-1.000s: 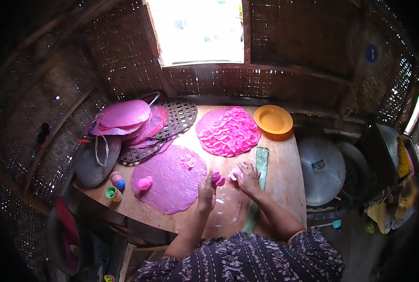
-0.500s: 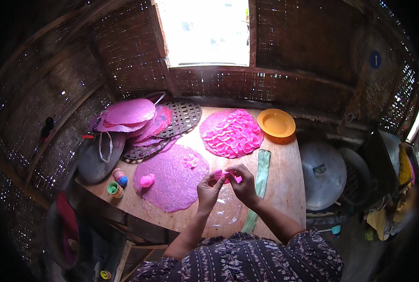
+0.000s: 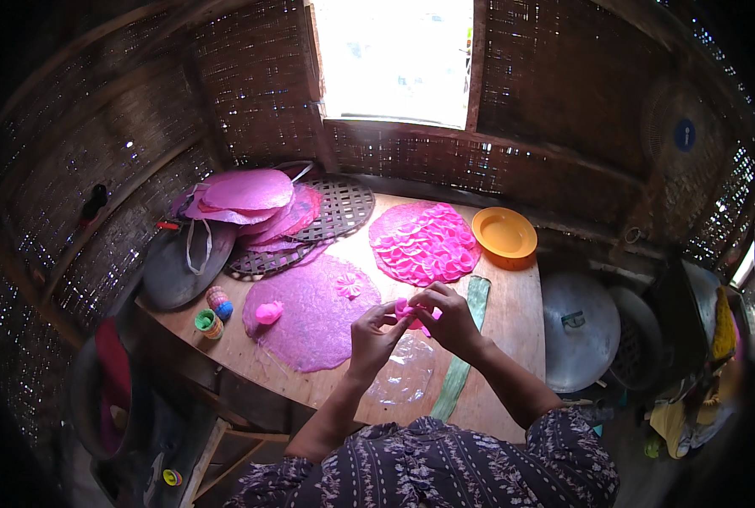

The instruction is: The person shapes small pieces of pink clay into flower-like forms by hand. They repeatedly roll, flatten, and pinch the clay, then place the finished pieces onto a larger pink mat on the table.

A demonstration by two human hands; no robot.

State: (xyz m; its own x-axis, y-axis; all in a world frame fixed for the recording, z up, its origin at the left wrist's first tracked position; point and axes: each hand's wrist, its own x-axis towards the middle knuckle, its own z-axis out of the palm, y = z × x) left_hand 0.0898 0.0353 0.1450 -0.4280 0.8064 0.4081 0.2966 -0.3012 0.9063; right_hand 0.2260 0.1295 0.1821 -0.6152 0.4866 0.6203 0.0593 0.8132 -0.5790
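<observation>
Both hands meet over the table's front part, gripping a small bright pink petal-like piece. My left hand pinches it from the left with thumb and fingers. From the right, my right hand bends its fingers around the same piece and partly hides it. Beneath them lies a clear plastic sheet. A flat green strip runs past my right wrist. Left of my hands rests a round pink disc, bearing a pink bundle and a pink flower.
Beyond my hands lies a disc covered with pink petals, beside an orange plate. Stacked pink discs and a woven tray fill the back left. Small coloured containers stand near the left edge. A metal lid is right of the table.
The view has shifted slightly. My fingers have changed position on the pink piece, the right ones now curling over its top. Both hands still hold it.
</observation>
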